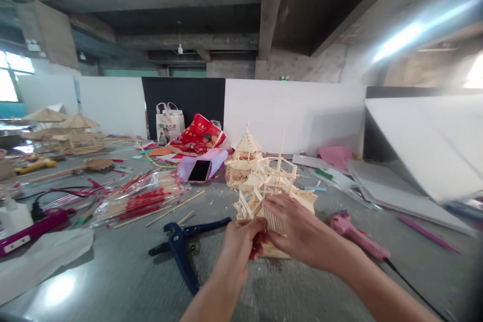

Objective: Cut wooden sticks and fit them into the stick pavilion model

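Observation:
A pale wooden stick model of a building (260,176) stands in front of me, with a pointed stick roof at the back and an open polygonal frame with an upright stick beside it. My right hand (298,229) lies across a slatted panel (274,222) at the model's front, fingers over its top and thumb by its lower edge, gripping it. At the panel's lower left corner, my left hand (241,241) is closed in a pinch, its fingertips touching or nearly touching the right thumb. Whatever sits between those fingertips is hidden.
A blue ratchet cutter (183,249) lies left of my hands, a pink hot glue gun (358,236) with its cord to the right. Bundled red-tipped sticks (139,201), a phone (199,171) and a purple pen (428,235) are about. More stick models (71,133) stand far left; white boards (403,191) lie right.

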`<action>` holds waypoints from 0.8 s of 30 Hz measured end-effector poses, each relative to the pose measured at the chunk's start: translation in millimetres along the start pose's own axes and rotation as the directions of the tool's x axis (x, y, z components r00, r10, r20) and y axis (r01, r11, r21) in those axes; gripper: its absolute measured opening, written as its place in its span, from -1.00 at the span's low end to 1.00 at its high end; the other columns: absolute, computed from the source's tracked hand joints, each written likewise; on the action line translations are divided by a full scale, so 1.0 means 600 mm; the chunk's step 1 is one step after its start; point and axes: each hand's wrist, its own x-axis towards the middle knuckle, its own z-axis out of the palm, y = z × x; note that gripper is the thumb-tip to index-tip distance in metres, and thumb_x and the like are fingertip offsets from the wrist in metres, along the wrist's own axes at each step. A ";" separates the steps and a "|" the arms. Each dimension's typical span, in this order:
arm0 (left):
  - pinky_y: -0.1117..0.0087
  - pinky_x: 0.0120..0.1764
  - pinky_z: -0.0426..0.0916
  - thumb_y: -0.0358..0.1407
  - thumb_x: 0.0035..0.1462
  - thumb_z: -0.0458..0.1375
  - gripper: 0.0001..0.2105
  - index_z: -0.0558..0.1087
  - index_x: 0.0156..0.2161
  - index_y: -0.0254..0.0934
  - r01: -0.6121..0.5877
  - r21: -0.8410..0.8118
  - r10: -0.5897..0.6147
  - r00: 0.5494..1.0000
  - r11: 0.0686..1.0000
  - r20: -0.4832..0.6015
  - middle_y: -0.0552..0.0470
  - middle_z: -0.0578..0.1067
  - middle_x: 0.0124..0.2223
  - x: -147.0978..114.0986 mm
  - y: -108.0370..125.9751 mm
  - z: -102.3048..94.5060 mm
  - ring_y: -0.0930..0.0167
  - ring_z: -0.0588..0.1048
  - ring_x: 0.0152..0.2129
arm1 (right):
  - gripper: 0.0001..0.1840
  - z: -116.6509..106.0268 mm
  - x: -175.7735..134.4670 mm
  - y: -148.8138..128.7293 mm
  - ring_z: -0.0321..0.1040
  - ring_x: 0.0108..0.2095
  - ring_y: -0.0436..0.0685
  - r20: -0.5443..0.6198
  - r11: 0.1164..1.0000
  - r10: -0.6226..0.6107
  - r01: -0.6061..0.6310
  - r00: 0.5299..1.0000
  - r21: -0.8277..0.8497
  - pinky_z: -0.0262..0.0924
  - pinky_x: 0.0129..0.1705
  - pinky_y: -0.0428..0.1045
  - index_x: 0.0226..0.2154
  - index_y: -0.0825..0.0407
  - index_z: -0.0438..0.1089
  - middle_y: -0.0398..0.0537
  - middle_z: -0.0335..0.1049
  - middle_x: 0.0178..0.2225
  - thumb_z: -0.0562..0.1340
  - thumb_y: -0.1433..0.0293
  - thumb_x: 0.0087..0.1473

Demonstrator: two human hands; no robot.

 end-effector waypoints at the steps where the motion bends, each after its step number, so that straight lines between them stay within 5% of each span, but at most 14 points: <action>1: 0.54 -0.76 -0.09 -0.23 -0.16 0.13 -0.74 0.34 -0.71 -0.34 -0.004 0.002 0.004 1.000 1.000 0.000 0.15 0.25 -0.79 0.001 0.000 0.000 0.59 0.16 -0.85 | -0.59 0.000 0.000 0.000 0.18 -0.02 0.24 0.003 1.000 0.000 0.000 1.000 -0.006 0.08 0.01 0.17 -0.11 0.10 0.29 0.11 0.31 -0.07 0.17 0.38 -0.10; 18: 0.56 -0.74 -0.08 -0.24 -0.13 0.13 -0.76 0.35 -0.67 -0.37 -0.019 0.037 0.019 1.000 0.999 0.008 0.14 0.28 -0.75 -0.001 0.005 0.000 0.60 0.21 -0.83 | -0.59 0.005 0.001 0.001 0.19 -0.04 0.30 0.004 0.999 0.022 -0.022 1.000 -0.039 0.14 -0.05 0.17 -0.15 0.17 0.32 0.17 0.31 -0.09 0.21 0.39 -0.13; 24: 0.58 -0.76 -0.07 -0.21 -0.13 0.13 -0.74 0.31 -0.67 -0.35 -0.029 0.058 0.030 0.999 0.998 -0.013 0.18 0.23 -0.78 -0.003 0.003 0.003 0.61 0.19 -0.85 | -0.33 -0.001 -0.003 0.003 0.06 0.07 0.30 0.053 0.998 0.055 -0.057 0.997 0.038 0.02 0.06 0.19 0.07 0.24 0.11 0.22 0.16 0.06 0.20 0.30 -0.08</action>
